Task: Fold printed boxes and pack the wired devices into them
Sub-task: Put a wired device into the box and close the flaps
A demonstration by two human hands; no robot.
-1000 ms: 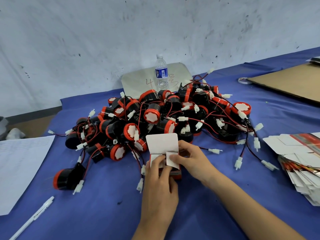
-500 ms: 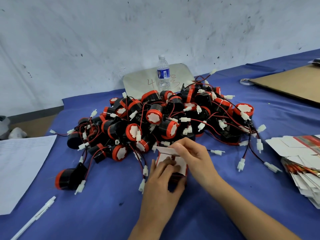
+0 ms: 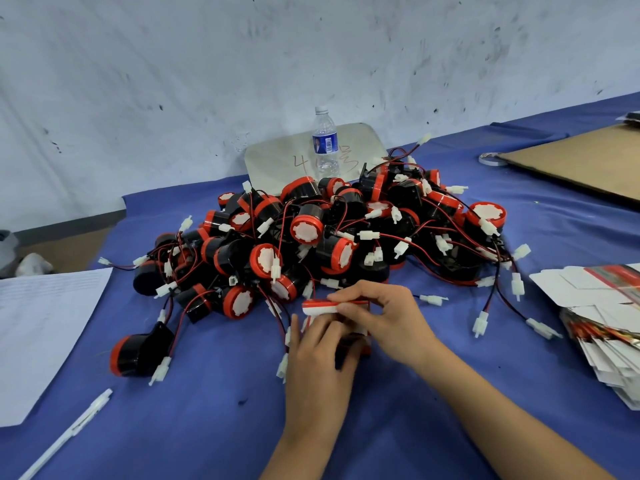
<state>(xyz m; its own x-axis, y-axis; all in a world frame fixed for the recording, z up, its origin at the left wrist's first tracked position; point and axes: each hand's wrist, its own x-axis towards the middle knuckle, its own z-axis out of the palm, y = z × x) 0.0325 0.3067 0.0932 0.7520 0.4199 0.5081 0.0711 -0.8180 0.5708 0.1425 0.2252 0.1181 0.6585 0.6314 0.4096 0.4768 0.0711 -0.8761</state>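
Note:
A small red-and-white printed box point(image 3: 320, 307) stands on the blue cloth just in front of a big pile of black-and-red wired devices point(image 3: 311, 233). My left hand point(image 3: 320, 355) holds the box's near side, fingers curled against it. My right hand point(image 3: 384, 317) pinches the lid flap at the box's top and bends it down over the opening. What is inside the box is hidden by my hands. A stack of flat, unfolded printed boxes point(image 3: 602, 317) lies at the right edge.
One device point(image 3: 138, 351) lies apart at the left. A water bottle point(image 3: 325, 143) stands behind the pile on a pale board point(image 3: 277, 161). White paper point(image 3: 41, 327) and a pen point(image 3: 69, 431) lie left. Brown cardboard point(image 3: 581, 164) and a tape roll point(image 3: 491, 159) sit far right.
The box's white lid flap stood upright a second ago; my right hand has folded it down almost flat over the opening. My left hand has stayed on the box's near side.

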